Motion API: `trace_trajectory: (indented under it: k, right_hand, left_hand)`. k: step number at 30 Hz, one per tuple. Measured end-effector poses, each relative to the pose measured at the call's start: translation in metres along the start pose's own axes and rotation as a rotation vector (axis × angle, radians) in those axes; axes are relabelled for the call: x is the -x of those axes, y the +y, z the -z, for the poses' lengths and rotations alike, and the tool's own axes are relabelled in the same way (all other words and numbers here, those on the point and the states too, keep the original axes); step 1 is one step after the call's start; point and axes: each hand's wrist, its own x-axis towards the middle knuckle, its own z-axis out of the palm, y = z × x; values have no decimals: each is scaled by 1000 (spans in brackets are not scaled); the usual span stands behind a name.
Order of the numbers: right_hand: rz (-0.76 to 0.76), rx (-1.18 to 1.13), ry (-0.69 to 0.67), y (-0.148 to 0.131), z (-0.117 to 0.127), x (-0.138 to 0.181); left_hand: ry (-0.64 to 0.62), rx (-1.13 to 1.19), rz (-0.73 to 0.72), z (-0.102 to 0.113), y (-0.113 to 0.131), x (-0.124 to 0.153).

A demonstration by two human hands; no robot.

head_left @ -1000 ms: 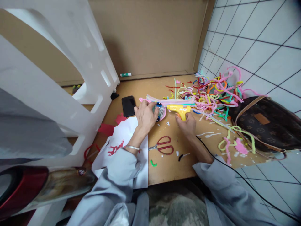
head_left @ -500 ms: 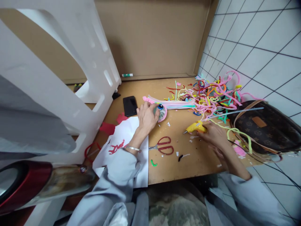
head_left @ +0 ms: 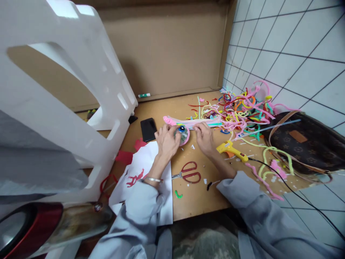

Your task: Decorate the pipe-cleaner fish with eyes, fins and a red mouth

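My left hand (head_left: 166, 140) is closed round a small round pink craft piece (head_left: 183, 134) with a blue bead on it, pressing it to the wooden board (head_left: 199, 201). My right hand (head_left: 204, 138) lies just right of it, fingers curled at a bundle of straight pastel pipe cleaners (head_left: 199, 123); what it pinches I cannot make out. A yellow glue gun (head_left: 232, 150) lies on the board to the right of that hand, its black cord (head_left: 291, 192) running off right.
Red scissors (head_left: 190, 172) lie near the front edge beside white paper (head_left: 147, 169) with red cut-outs. A black phone (head_left: 148, 129), a tangle of coloured pipe cleaners (head_left: 242, 106), a brown bag (head_left: 302, 142) and a white plastic frame (head_left: 67, 90) surround the hands.
My right hand put the glue gun down on the board at the right, let go of it and came back to the pink craft piece. The left hand stayed on the piece.
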Motion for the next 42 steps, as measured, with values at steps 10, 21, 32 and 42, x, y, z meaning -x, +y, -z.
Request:
trace_trajectory:
  k: [10,21,32,42]
  right_hand:
    - [198,183,-29,-3,-13,20]
    - [175,205,-60,-12,-20,21]
    - [201,323,-108,-19,-18,20]
    - [239,382,-113,-23,-15,19]
  left_hand:
    - [0,-4,-30,-4,-6,-1]
    - [-5,-2,-20,-2,-4,0]
    - [-8,0,-11,-2,-2,-1]
    - [-22,18,-9,2,0,0]
